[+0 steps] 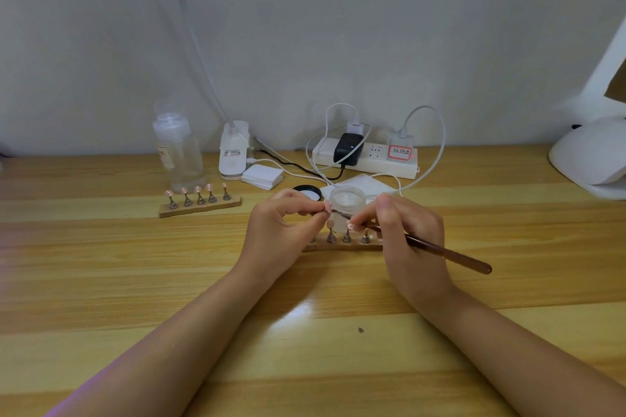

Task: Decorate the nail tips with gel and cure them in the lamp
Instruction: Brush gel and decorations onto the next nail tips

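Key relation: your small pink nail tip point(327, 204) sits pinched at the fingertips of your left hand point(283, 230), and the brush's bristle end lies just to its right, touching or all but touching it; the view is too small to tell which.
Brush axis: your long brown-handled brush point(440, 249) runs from upper left at the tip down to lower right, its butt end sticking out past your right hand point(403, 237).
Nearer hand: your left hand has the nail tip; your right hand only reaches it through the brush.
Left hand pose: fingers curled in, thumb and forefinger closed on the nail tip, forearm resting on the pale wooden table point(135, 281).
Right hand pose: closed round the brush in a pen-like grip, held low near the ferrule, wrist close to the table.
Gel source: the small clear round jar point(348, 201) stands open just behind the two hands, its black lid point(306, 192) beside it to the left.
Near stand: the wooden strip with metal pegs point(345, 240) lies between and under your hands, partly hidden.
Far stand: a second wooden peg strip point(200, 203) with pink tips stands well apart to the left.
Lamp: the white domed curing lamp point(591, 159) sits far right, nearer your right hand.
Next move, judged: short strokes along the tip, left hand kept steady.
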A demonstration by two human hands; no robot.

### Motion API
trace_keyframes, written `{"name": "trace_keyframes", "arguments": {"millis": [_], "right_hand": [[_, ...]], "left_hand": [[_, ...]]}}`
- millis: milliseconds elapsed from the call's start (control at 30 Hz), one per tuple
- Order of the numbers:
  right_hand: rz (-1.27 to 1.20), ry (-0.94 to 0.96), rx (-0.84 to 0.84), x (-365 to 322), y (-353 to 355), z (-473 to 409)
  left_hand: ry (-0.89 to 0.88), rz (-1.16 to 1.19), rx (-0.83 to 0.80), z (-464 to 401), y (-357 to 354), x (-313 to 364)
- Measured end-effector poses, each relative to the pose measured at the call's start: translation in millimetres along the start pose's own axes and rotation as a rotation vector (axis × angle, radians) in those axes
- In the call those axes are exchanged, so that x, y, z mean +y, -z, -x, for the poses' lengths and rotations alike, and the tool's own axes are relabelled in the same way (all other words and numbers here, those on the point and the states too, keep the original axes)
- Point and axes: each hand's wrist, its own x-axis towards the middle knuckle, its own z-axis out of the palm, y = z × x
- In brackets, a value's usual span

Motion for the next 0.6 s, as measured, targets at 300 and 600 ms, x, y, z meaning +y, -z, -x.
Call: {"name": "trace_keyframes", "arguments": {"millis": [300, 600], "right_hand": [[0.092, -0.025, -0.073, -2.2, -4.0, -3.2], [-0.042, -0.057, -0.002, 0.2, -1.2, 0.4]], "left_hand": [[-0.019, -0.035, -0.025, 0.4, 0.2, 1.8], [-0.025, -0.025, 0.0, 1.5, 1.3, -0.7]]}}
